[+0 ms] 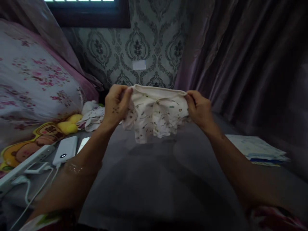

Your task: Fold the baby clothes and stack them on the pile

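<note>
A small white printed garment [146, 112] hangs in the air in front of me, above the grey bed-like surface [154, 173]. Its banded opening is at the top, stretched wide between my hands, and the cloth falls in loose folds below. I cannot tell whether it is a top or pants. My left hand [117, 102] is closed, pinching the left end of the band between thumb and fingers. At the other end, my right hand [199, 107] pinches the band's right corner in the same way.
A stack of folded cloths [257, 147] lies at right. On the left are a crumpled printed cloth [92, 119], yellow plush toys [69, 124], a white power bank [66, 150], a phone [83, 143] and a power strip [31, 165] with cables. Curtains [231, 57] flank the patterned wall.
</note>
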A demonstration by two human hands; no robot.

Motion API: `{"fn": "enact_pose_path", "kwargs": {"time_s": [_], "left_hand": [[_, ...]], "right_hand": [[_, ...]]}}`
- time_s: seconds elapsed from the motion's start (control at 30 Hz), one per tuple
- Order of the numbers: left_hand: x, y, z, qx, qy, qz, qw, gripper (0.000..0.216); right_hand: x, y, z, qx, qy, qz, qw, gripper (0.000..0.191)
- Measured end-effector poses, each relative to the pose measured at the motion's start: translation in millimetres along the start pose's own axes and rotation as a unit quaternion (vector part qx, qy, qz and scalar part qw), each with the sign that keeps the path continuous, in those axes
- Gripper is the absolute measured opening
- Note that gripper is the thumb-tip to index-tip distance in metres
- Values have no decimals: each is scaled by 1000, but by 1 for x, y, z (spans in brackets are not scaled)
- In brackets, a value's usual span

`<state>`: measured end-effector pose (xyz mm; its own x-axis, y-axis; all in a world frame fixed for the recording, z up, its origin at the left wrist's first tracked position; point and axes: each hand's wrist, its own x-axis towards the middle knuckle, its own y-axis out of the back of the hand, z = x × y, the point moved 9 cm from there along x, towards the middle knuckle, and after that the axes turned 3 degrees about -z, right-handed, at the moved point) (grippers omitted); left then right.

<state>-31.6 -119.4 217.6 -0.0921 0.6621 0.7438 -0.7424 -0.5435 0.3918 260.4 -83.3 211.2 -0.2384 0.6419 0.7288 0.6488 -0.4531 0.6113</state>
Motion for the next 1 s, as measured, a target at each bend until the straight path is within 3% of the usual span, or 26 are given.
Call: {"fn": "enact_pose_path", "kwargs": {"time_s": [0.1,0.2,0.3,0.47,0.67,0.77,0.87,1.0], "left_hand": [[1,-9,0,17,-21,-39,999,23],[5,-8,-3,12,-24,-19,999,25],[9,-29,-4,4,-25,-97,995,24],[15,-33,-15,-33,9,-33,999,25],[15,-52,-31,-122,73,-105,984,31],[17,-55,-38,-171,108,-113,973,37],[22,-54,-34,-143,88,-116,979,33],[28,-46,-30,-116,65,-85,987,30]], "right_hand": [[3,-3,-9,-44,46,-42,997,29],[9,4,0,-71,24,-13,997,30],[14,-7,6,-90,21,-73,993,27],[16,-7,10,-92,17,-63,994,29],[12,-9,20,-85,12,-67,994,30],[14,-10,23,-63,13,-73,995,27],[21,-5,23,-21,25,-52,998,26],[29,-9,25,56,38,-85,994,26]]}}
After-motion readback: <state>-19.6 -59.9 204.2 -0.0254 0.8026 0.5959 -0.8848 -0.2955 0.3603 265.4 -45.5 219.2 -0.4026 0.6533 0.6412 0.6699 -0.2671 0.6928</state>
